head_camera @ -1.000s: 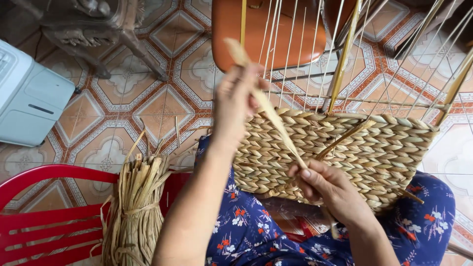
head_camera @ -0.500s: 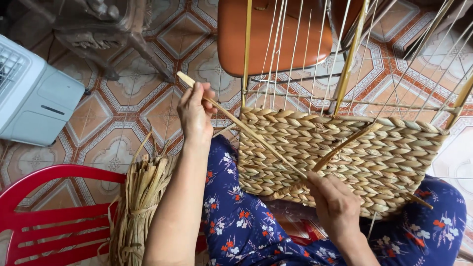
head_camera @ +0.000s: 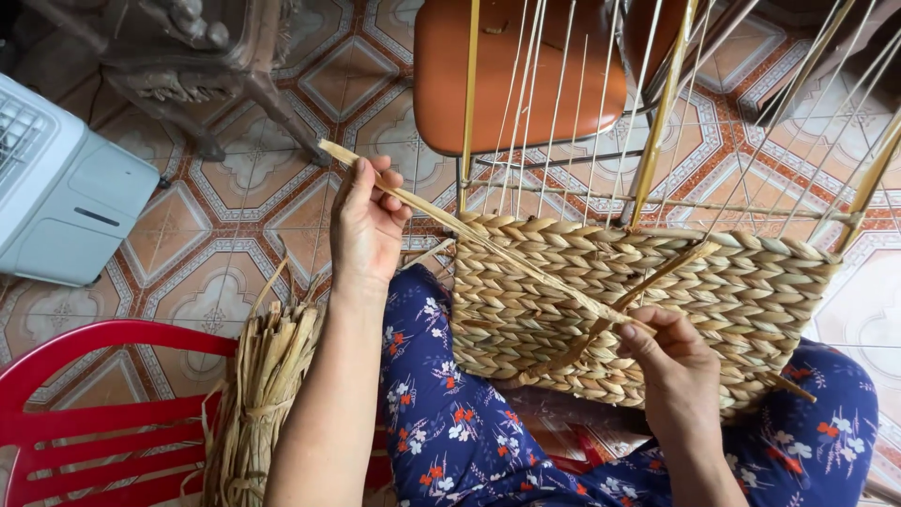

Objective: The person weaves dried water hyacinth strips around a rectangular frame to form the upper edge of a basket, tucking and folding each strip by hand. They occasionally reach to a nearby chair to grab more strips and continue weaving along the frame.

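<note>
Two hands at work on one long straw strand (head_camera: 488,246), stretched taut on a slant across the front of a half-woven basket (head_camera: 741,282). Left hand (head_camera: 364,225) raised at the upper-left end of the strand, fingers curled and clamped around it, a short stub poking out past the knuckles. Right hand (head_camera: 671,352) low against the basket wall, thumb and fingertips pinched together on the strand's lower end, just where it met the braided rows. Basket propped on the lap, against blue floral trousers (head_camera: 450,422), its finished part a band of thick plaited rows. Above that band, thin pale upright stakes (head_camera: 558,103) fanned upward, with thicker yellow rods (head_camera: 662,113) among them. One loose strand end (head_camera: 676,263) slanted out of the weave near the right hand. Beside the left forearm, touching the trousers' edge, a tied bundle of dried straw (head_camera: 263,394), leaned on a red plastic chair (head_camera: 103,413). Farther off on the patterned tile floor (head_camera: 188,253): an orange seat (head_camera: 526,75) behind the stakes, a white boxy appliance (head_camera: 66,188) at the left edge, dark carved furniture legs (head_camera: 216,84) near the top left.
</note>
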